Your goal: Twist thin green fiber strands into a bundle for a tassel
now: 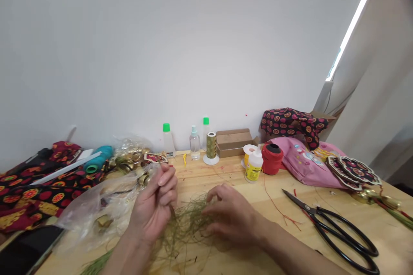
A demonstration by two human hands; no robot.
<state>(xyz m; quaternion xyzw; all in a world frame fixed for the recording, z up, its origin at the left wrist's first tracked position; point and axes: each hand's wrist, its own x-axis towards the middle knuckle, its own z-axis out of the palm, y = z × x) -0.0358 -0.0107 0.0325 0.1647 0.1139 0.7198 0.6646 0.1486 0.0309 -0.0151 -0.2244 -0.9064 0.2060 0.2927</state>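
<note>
A loose tangle of olive-green thread [193, 217] lies on the wooden table between my two hands. My left hand [158, 202] is raised with its fingers curled into the palm, and strands of the thread run down from the bottom of the fist. At the tangle's right side is my right hand [232, 215], its bent fingers closing on the strands; the fingertips are partly hidden among them. Below my left forearm, a bundle of green thread ends [97, 264] shows at the table's front.
Black-handled scissors [322, 219] lie at right. Behind my hands stand a glue bottle [254, 167], a red thread spool [272, 159], an olive spool [211, 145] and a cardboard box [235, 142]. Left are a plastic bag [93, 200], patterned cloth [19, 193] and a phone [30, 249].
</note>
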